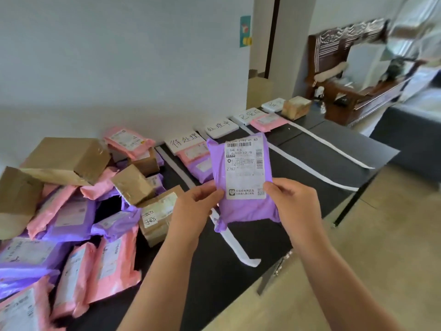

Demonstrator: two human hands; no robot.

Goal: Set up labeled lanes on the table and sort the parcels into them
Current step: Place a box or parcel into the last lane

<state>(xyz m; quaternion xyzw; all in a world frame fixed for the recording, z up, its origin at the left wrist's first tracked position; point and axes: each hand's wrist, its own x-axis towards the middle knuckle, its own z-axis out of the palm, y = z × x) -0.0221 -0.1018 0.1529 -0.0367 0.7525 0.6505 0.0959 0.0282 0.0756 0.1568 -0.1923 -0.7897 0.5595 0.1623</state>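
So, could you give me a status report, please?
Left hand, right hand grip purple parcel, label up. Unsorted pile left of it. Nothing blocks the lanes.

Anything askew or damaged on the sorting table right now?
Yes. The white lane strips lie wavy, not straight; the nearest strip looks bunched midway. In the unsorted pile, the big cardboard box looks crumpled and torn along its lower edge.

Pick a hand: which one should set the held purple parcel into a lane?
Right, probably. The right hand pinches the purple parcel on the side toward the lanes; the left hand, also pinching it, sits by the unsorted pile.
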